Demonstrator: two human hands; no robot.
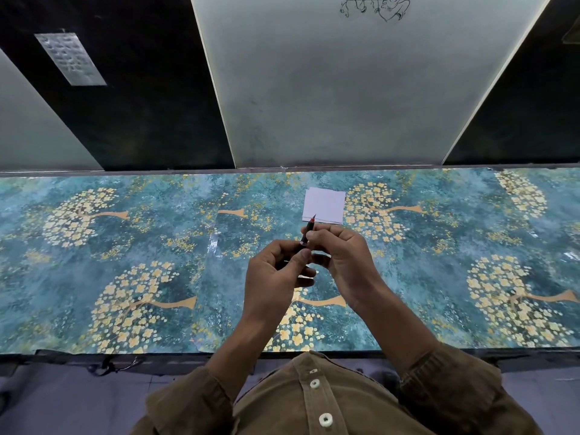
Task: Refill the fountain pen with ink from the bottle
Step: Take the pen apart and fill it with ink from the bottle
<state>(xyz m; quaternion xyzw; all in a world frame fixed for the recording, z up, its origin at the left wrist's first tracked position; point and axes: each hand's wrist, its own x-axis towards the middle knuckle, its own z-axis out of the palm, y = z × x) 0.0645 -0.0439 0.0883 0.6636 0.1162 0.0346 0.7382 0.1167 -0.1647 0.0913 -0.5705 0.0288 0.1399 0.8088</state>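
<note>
Dark and slim, the black fountain pen with a reddish nib end is held up in the air between both hands, above a teal tabletop covering printed with yellow blossom trees. Its pointed tip aims away from the person and slightly upward, towards a small stack of white square paper sheets lying on the covering just beyond the hands.

The left hand has its fingers curled, with the thumb pressed against the lower end of the pen near a thin silver ring; it seems to steady the barrel from below. The right hand pinches the front section between thumb and forefinger, just behind the nib. Holding one part in each hand in this way reads as a twisting grip, so the person is probably unscrewing or screwing together the section and barrel, a step that belongs to opening or closing the pen for filling. Keeping the nib pointed up and over the paper would also keep stray ink off the covering, though that is only a guess.

Most of the barrel is hidden inside the left palm, so only the front part of the pen shows, sticking out above both grips. No ink bottle is visible anywhere on the table. Brown corduroy sleeves cover the forearms near the bottom edge.
</note>
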